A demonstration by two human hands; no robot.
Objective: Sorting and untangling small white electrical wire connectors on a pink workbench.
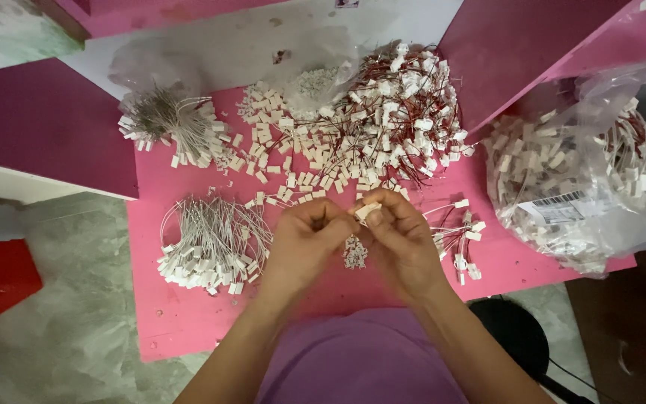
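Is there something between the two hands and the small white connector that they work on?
Nothing visible stands between. The right hand already pinches the small white connector at its fingertips, and the left hand meets it from the other side. The loose connector pile lies farther back on the pink table.

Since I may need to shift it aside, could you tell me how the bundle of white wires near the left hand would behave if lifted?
The bundle of white wires would probably flop and sag, since its strands are thin and curved. It looks light for its size. Loose ends with small white connectors may snag or spill apart.

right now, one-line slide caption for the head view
Two hands, left hand and right hand, pinch a small white connector over a pink table of wired connectors.
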